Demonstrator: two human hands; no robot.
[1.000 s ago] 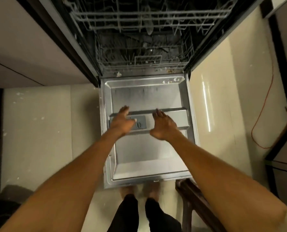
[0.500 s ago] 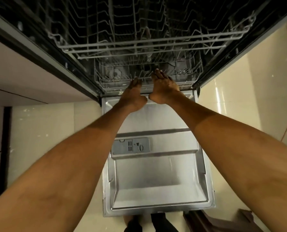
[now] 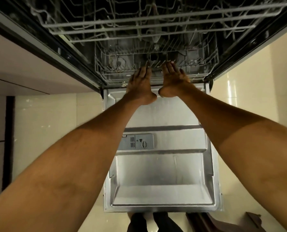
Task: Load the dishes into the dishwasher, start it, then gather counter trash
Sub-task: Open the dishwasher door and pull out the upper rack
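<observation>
The dishwasher stands open, its steel door (image 3: 161, 171) folded flat toward me with the grey detergent dispenser (image 3: 137, 141) in its middle. Inside, the wire lower rack (image 3: 117, 71) sits pushed in and the wire upper rack (image 3: 139, 25) hangs above it; both look empty of dishes. My left hand (image 3: 140, 84) and my right hand (image 3: 172, 79) reach side by side to the lower rack's front edge, fingers straight and pointing into the wires. Whether the fingertips hook the wire is not visible.
Cream floor tiles (image 3: 55, 118) lie on both sides of the door. A light cabinet front (image 3: 22, 61) runs along the left. A dark wooden piece of furniture (image 3: 223, 221) stands by my feet at the lower right.
Both hands moved from above the dispenser forward to the lower rack's front edge. My head leaned in closer, so the dishwasher interior fills more of the view.
</observation>
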